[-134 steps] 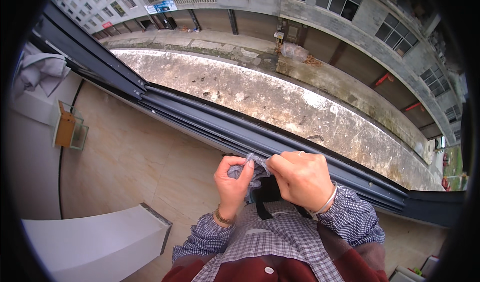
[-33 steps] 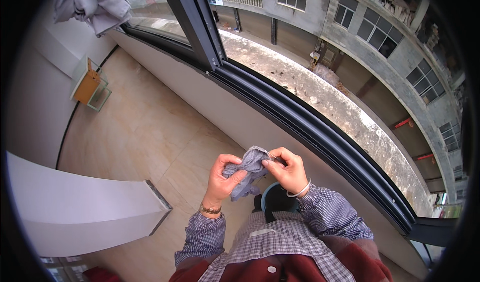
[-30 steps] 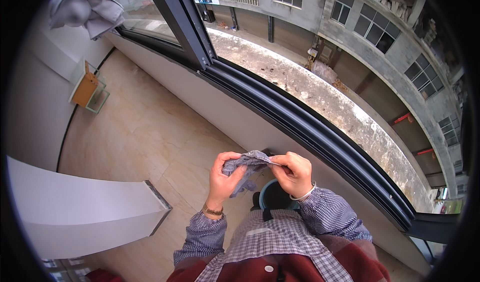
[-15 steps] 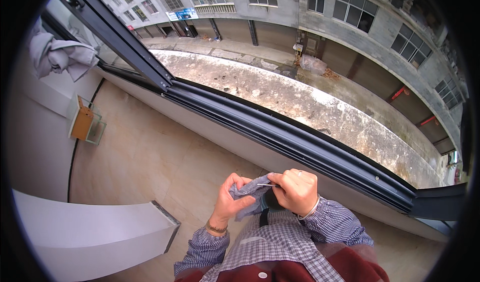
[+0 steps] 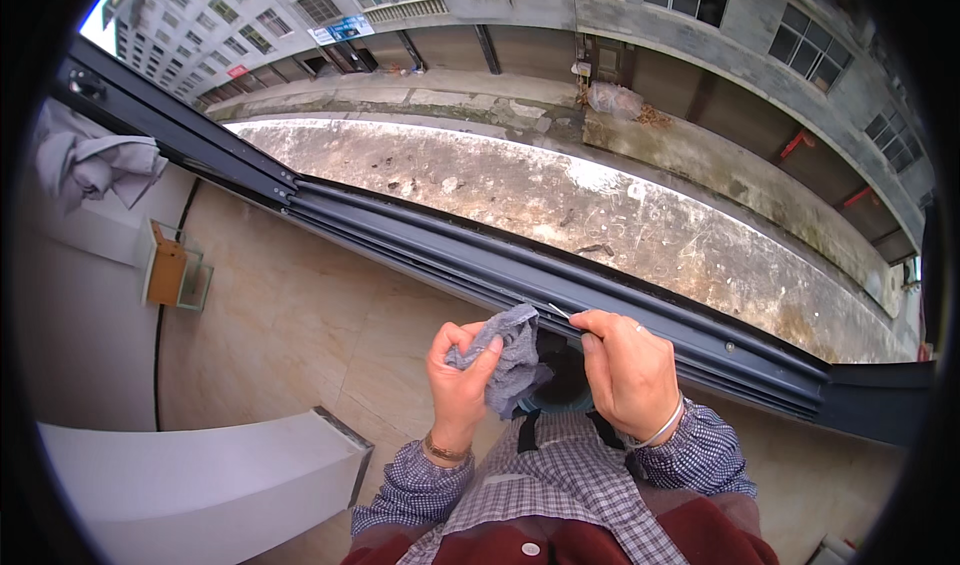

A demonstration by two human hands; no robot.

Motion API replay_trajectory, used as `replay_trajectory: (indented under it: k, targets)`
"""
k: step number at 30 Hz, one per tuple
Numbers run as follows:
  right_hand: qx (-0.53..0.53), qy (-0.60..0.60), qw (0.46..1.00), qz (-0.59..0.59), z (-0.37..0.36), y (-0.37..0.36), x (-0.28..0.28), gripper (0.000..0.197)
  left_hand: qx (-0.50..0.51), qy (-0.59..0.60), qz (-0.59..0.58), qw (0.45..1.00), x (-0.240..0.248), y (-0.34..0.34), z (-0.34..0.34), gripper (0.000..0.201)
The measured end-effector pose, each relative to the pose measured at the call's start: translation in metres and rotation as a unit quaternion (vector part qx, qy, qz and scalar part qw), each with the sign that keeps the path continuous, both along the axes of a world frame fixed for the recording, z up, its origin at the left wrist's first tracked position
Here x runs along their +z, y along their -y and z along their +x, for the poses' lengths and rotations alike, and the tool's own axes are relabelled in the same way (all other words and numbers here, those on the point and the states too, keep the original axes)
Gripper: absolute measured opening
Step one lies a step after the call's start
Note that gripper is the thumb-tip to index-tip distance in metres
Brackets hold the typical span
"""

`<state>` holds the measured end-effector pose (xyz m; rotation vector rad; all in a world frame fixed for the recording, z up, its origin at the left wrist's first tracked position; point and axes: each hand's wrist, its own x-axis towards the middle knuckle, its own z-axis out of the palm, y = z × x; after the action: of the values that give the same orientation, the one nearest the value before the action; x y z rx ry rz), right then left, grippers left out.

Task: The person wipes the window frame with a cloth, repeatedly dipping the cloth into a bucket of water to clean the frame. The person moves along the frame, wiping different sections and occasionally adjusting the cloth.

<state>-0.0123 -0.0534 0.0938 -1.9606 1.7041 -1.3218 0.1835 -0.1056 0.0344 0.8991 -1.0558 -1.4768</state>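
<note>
My left hand (image 5: 460, 380) is closed around a bunched grey cloth (image 5: 512, 360), which hangs from the thumb and fingers. Between the thumb and fingers of my right hand (image 5: 630, 370) is a thin metal rod (image 5: 558, 311), its bare end pointing up and left. Its other end is hidden in the grip, so I cannot tell its exact kind. The rod and the cloth are apart. Both hands are in front of my body, close to the dark grey window track (image 5: 480, 250), and the rod's end appears over the track's inner edge.
Below my hands is a dark round container (image 5: 560, 390), partly covered. A grey cloth (image 5: 100, 160) hangs over the window frame at left. A small wooden and glass piece (image 5: 172, 273) stands by the wall. A white panel (image 5: 200, 485) juts in at lower left. Outside lies a stained ledge (image 5: 480, 180).
My right hand has moved right, taking the rod away from the cloth and toward the window track. The cloth now hangs looser in my left hand. The view has shifted slightly.
</note>
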Motion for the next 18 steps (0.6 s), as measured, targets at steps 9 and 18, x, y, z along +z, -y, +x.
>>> replay_trajectory:
  k: [9,18]
  targets:
    - [0.026,-0.033,0.999,0.011,0.007,0.002,-0.013,0.013,-0.004,0.002,0.027,1.0,-0.011,0.004,-0.001,0.032]
    - [-0.037,-0.155,0.987,0.008,0.005,-0.01,-0.019,0.023,-0.104,0.073,0.041,0.991,-0.001,-0.019,-0.006,0.032]
